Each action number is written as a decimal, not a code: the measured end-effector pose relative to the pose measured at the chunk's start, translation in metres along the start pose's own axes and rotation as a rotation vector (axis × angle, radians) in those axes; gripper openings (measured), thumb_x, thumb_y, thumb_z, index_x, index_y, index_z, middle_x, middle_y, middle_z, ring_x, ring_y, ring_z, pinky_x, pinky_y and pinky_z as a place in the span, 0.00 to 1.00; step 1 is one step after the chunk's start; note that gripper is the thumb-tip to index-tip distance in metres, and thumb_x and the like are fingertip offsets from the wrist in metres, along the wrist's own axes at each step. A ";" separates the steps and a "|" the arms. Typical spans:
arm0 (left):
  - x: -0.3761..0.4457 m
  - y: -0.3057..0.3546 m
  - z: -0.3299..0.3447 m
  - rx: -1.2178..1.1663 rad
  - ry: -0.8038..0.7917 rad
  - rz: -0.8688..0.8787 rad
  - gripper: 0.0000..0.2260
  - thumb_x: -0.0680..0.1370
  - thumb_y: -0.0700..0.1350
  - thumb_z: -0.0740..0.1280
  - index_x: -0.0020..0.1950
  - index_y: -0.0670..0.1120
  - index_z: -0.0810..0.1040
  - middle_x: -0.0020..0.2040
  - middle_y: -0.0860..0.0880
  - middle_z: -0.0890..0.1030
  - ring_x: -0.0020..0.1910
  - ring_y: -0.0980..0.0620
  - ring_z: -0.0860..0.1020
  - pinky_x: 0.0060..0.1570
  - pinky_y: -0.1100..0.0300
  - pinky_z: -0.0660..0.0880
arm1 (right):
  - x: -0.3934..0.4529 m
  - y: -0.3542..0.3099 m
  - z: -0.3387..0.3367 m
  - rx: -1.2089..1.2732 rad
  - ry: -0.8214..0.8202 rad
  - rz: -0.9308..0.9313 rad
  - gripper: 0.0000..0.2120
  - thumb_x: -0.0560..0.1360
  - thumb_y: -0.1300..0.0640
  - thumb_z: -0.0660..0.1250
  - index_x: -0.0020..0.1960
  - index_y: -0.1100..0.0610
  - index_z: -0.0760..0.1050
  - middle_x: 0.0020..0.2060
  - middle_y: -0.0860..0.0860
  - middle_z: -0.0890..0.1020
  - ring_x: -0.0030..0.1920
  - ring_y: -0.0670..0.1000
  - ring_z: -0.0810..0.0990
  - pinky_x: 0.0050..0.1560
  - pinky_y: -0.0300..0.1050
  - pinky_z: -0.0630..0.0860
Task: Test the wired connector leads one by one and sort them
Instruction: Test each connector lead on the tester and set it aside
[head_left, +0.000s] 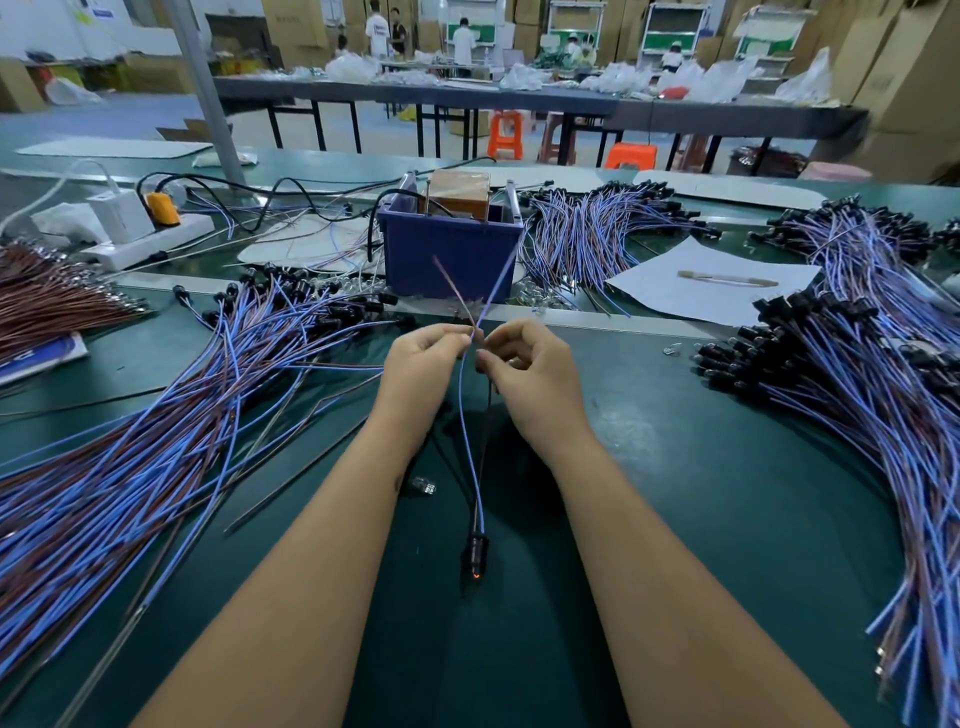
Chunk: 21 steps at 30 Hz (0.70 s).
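At the frame's centre, the left hand (423, 358) and right hand (524, 369) each pinch 1 wire of a single lead (470, 447) between curled fingers. Its blue and brown ends cross above the hands, blurred against the blue bin (452, 254). The lead's black connector (476, 553) hangs low, showing a faint orange glow. Heaps of leads (156, 415) at left and others (857, 364) at right run off the green desk (675, 467), cut by the frame edges.

Blue-and-brown lead (470, 447), dangling; lamp glowing orange
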<state>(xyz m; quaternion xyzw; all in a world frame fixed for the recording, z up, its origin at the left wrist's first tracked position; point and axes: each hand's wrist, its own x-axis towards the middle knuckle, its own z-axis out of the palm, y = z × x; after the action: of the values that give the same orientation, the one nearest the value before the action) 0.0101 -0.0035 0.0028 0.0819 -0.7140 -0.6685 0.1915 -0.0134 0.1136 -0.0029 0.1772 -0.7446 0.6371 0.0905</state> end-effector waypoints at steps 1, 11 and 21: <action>0.001 0.000 -0.002 -0.036 -0.001 -0.026 0.09 0.77 0.41 0.65 0.42 0.49 0.84 0.28 0.59 0.78 0.27 0.64 0.72 0.27 0.72 0.67 | 0.000 0.000 0.000 -0.003 -0.026 0.001 0.12 0.71 0.68 0.72 0.39 0.52 0.75 0.33 0.51 0.80 0.34 0.49 0.77 0.39 0.45 0.74; 0.008 0.005 -0.017 -0.528 0.103 -0.196 0.06 0.79 0.38 0.65 0.41 0.42 0.76 0.27 0.52 0.74 0.24 0.59 0.71 0.23 0.68 0.69 | -0.003 0.005 0.003 -0.237 -0.199 -0.135 0.33 0.67 0.62 0.75 0.65 0.38 0.73 0.38 0.38 0.77 0.31 0.42 0.71 0.39 0.42 0.76; 0.005 0.003 -0.015 -0.179 0.389 0.094 0.08 0.78 0.41 0.68 0.40 0.48 0.76 0.32 0.54 0.78 0.29 0.60 0.76 0.35 0.66 0.75 | 0.000 -0.001 -0.005 0.533 0.045 0.176 0.09 0.81 0.56 0.62 0.51 0.53 0.81 0.35 0.48 0.81 0.28 0.44 0.74 0.33 0.35 0.71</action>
<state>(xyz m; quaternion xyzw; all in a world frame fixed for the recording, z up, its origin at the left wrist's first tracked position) 0.0118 -0.0189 0.0070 0.1588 -0.6042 -0.6913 0.3631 -0.0139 0.1183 -0.0009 0.1152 -0.5613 0.8195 0.0014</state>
